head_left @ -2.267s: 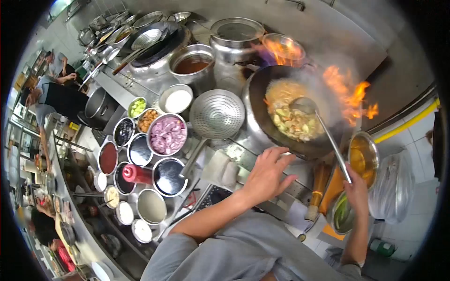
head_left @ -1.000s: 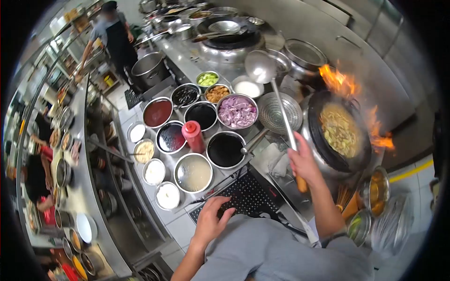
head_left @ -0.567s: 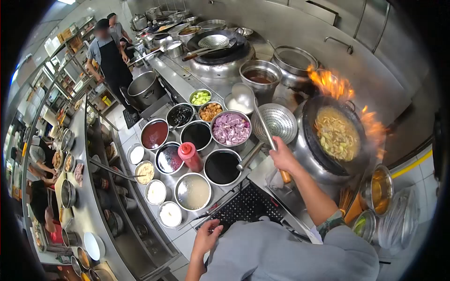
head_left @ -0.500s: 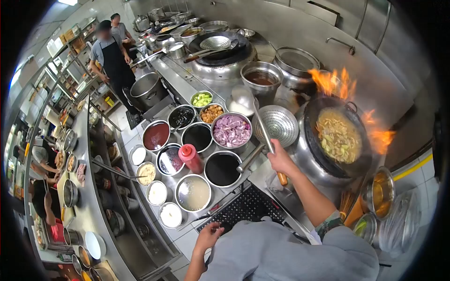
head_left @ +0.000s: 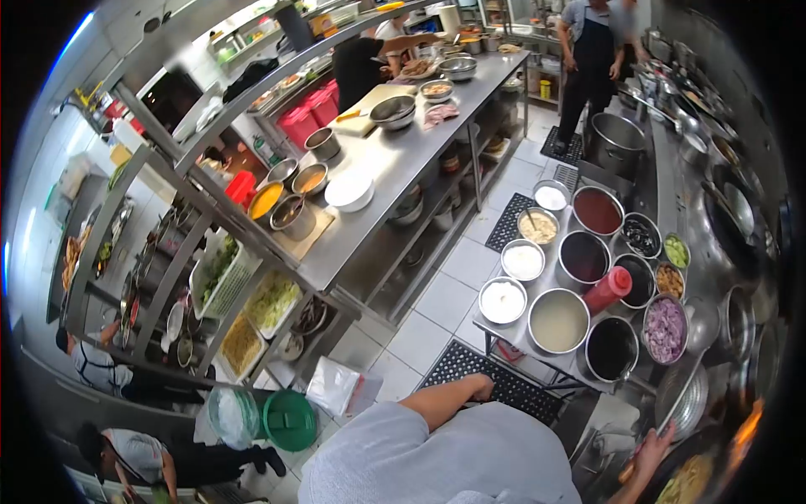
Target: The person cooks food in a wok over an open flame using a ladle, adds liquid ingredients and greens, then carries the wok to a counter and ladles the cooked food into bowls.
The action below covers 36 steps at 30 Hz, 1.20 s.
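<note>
Wok (head_left: 714, 438), cut off below — pale yellow food (head_left: 684, 485) inside. Ladle (head_left: 703, 333), metal, brown-ended, gripped in closed right hand (head_left: 651, 454). Left hand (head_left: 480, 386), partly hidden — openness and hold indeterminable.

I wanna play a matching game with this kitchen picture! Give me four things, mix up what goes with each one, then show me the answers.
Things:
1. Ladle
2. Squeeze bottle
3. Chopped onions
4. Flames

Matches:
A. Purple
B. Orange, near the picture's right edge
C. Held in the person's right hand
D. Red, with a pointed top

Right pairs: 1-C, 2-D, 3-A, 4-B
</note>
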Each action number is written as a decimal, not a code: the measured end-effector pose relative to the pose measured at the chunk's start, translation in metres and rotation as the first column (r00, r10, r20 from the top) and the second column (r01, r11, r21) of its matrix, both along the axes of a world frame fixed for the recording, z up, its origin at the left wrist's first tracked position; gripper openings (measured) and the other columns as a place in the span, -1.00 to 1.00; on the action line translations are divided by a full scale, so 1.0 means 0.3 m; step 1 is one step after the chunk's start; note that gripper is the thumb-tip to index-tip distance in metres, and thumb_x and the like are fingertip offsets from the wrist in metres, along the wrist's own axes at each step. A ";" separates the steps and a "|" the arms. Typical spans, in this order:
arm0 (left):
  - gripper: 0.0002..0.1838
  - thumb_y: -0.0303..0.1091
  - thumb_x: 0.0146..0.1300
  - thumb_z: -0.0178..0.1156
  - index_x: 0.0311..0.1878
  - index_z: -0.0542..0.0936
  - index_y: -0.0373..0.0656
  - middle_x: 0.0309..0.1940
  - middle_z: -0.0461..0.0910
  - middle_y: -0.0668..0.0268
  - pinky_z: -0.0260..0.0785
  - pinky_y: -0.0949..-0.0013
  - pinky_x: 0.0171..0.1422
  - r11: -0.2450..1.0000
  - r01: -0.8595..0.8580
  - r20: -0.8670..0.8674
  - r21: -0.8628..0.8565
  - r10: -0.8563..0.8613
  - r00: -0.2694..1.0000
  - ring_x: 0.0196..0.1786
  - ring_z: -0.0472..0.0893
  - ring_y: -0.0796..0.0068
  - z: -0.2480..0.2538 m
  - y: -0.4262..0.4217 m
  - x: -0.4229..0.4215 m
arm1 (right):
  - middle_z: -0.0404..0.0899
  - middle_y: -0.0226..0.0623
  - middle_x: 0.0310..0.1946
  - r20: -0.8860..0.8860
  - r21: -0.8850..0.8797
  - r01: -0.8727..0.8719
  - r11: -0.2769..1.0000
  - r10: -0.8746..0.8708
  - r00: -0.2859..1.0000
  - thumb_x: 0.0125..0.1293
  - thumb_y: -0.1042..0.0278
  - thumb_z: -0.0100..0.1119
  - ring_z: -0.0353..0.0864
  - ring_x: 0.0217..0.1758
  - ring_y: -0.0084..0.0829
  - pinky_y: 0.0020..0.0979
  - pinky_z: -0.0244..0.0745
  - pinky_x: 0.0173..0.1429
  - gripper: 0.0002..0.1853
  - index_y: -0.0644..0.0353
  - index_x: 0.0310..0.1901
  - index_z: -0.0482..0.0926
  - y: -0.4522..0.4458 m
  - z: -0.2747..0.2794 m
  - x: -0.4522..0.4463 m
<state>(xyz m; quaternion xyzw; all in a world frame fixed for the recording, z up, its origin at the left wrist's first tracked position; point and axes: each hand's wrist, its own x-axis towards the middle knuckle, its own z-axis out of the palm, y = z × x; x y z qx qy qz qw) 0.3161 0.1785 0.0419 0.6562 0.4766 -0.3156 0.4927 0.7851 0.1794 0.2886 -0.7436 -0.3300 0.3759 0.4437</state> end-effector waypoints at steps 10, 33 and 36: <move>-0.69 -0.42 0.17 0.19 -0.04 0.75 -0.18 -0.18 0.73 -0.01 0.57 0.01 -0.18 0.924 -0.377 -0.068 -0.072 0.372 0.926 -0.19 0.74 0.07 -0.131 -0.131 -0.113 | 0.35 -0.45 -0.52 0.070 0.000 -0.101 0.995 0.100 0.992 0.40 0.52 -0.01 0.26 -0.71 -0.60 -0.52 0.21 -0.68 -0.30 -0.15 0.54 0.13 0.017 -0.079 0.100; -0.72 -0.33 0.35 0.16 -0.04 0.71 -0.31 -0.21 0.77 0.11 0.55 0.30 0.00 0.818 -0.546 0.349 0.180 0.466 0.813 -0.16 0.73 0.31 -0.273 -0.095 -0.489 | 0.58 0.21 0.12 0.206 -0.040 -0.058 0.998 0.065 0.976 0.32 0.42 0.05 0.61 0.16 0.15 0.00 0.48 0.23 -0.32 0.07 0.48 0.14 -0.080 0.144 -0.173; -0.73 -0.36 0.36 0.16 -0.05 0.70 -0.35 -0.21 0.77 0.11 0.55 0.33 0.00 0.842 -0.502 0.425 0.198 0.388 0.818 -0.16 0.72 0.33 -0.300 -0.060 -0.513 | 0.56 0.18 0.15 0.157 -0.111 -0.050 0.993 0.068 0.985 0.30 0.42 0.10 0.60 0.17 0.11 -0.05 0.47 0.26 -0.30 0.12 0.48 0.16 -0.078 0.168 -0.176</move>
